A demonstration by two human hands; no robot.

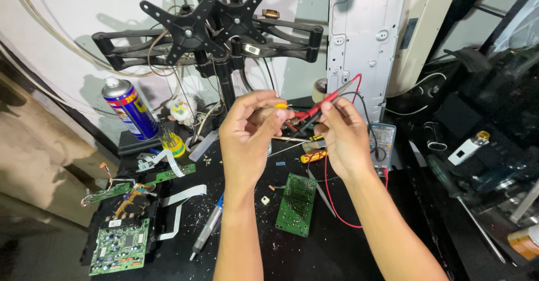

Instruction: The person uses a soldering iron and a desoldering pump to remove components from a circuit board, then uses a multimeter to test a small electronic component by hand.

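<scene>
My left hand (247, 132) is raised above the black bench and pinches a small yellow component (281, 106) between thumb and forefinger. My right hand (342, 135) holds a red probe (331, 98) and a black probe (307, 124) together, their tips pointed at the yellow part. A red lead (331, 197) runs from the probes down across the bench toward the multimeter (382, 140) behind my right wrist. A green circuit board (296, 203) lies on the bench between my forearms.
A blue spray can (130, 110) stands at the back left. A black monitor arm (216, 31) rises behind the hands. More green boards (120, 244) and white ribbon cables (182, 199) lie at left, a soldering iron (208, 227) beside them. A long screwdriver (466, 208) rests at right.
</scene>
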